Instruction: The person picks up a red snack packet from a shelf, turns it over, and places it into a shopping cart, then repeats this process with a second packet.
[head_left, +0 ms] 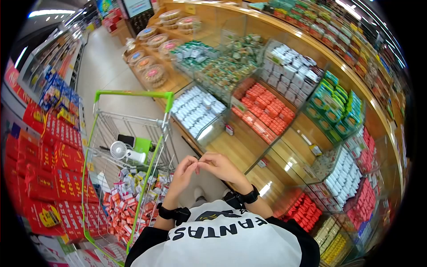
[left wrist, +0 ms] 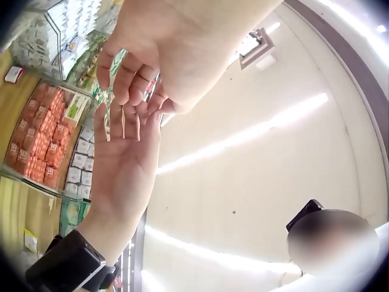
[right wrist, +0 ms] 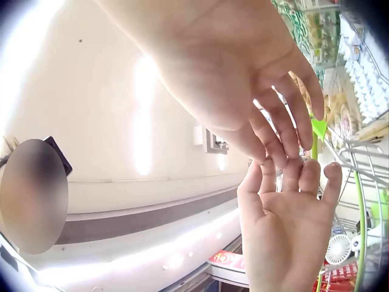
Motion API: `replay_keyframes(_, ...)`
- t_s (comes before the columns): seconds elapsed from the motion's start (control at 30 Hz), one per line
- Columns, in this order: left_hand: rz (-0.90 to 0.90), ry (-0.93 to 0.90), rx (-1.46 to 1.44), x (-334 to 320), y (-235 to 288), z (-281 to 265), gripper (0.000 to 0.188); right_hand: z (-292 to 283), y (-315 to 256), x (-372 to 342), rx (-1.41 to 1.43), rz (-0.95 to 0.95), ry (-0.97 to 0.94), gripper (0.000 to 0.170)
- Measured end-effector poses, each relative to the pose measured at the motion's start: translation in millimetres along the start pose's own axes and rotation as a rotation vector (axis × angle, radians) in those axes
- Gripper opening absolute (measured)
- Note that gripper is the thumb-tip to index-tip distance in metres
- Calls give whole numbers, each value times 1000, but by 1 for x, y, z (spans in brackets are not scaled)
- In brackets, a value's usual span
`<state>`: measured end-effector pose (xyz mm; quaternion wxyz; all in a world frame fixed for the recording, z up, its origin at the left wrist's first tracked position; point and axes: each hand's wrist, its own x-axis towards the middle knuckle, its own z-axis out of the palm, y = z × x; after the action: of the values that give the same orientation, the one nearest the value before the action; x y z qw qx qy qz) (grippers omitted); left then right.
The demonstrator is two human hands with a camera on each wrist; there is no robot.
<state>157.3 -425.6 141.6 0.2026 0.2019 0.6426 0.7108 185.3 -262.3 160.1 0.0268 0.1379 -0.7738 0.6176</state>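
Note:
My left hand (head_left: 183,172) and right hand (head_left: 224,169) meet fingertip to fingertip in front of the white shirt, with nothing held in either. In the left wrist view the fingers of the right hand (left wrist: 124,170) are loosely straight, palm showing, close under the left hand (left wrist: 164,55). The right wrist view has the left hand (right wrist: 285,231) palm out with slightly bent fingers, touching those of the right hand (right wrist: 237,79). Black straps with devices circle both wrists. Left of the hands stands a shopping cart (head_left: 133,94) with a green handle.
Inside the cart lie many small wrapped packets (head_left: 129,204), a white handheld fan (head_left: 133,153) and a dark phone-like object (head_left: 126,140). Wooden display bins on the right hold orange packets (head_left: 264,107) and white packets (head_left: 198,109). Red gift boxes (head_left: 66,164) line the left side.

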Motion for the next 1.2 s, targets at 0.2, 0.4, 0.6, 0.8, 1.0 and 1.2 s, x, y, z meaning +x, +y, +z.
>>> replay_keyframes(0.2, -21, -167, 23, 34, -11, 52, 10, -50, 5, -39, 23, 69, 153, 16)
replay_keyframes(0.4, -64, -370, 68, 63, -6, 100, 10, -82, 10, -75, -56, 141, 366, 15)
replay_keyframes(0.6, -16, -563, 76, 84, -8, 128, 11, -101, 11, -98, -115, 124, 484, 17)
replay_keyframes(0.8, -16, -670, 44, 107, -6, 143, 11, -112, 0, -101, -184, 184, 599, 16)
replay_keyframes(1.0, -10, -736, 69, 127, -10, 145, 11, -118, 9, -95, -177, 215, 642, 15)
replay_keyframes(1.2, -24, -795, 70, 144, -11, 140, 12, -123, 19, -86, -250, 246, 669, 14)
